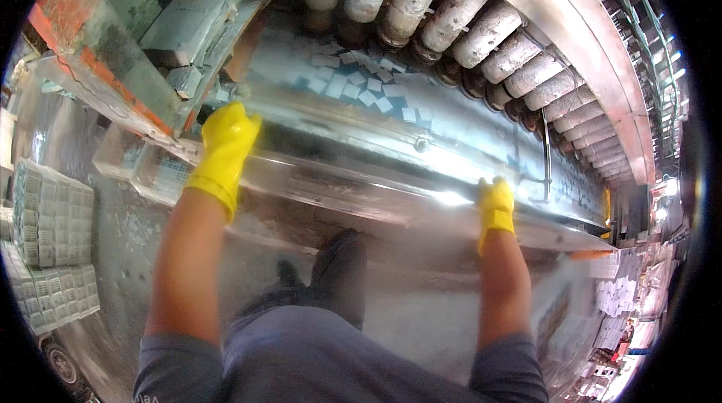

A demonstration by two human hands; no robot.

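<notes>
Your left hand (226,143) and right hand (496,204) are gripping the metal rail (361,191) in front of the scattered tiles (352,89), apparently steadying it, the next move probably calling for even effort from both.

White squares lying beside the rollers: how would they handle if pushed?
The white squares look flat with straight edges, so probably stiff and unlikely to roll. Scattered at odd angles, they seem loose and would likely slide. Small and thin-looking, each is probably light, though the material isn't clear.
</notes>
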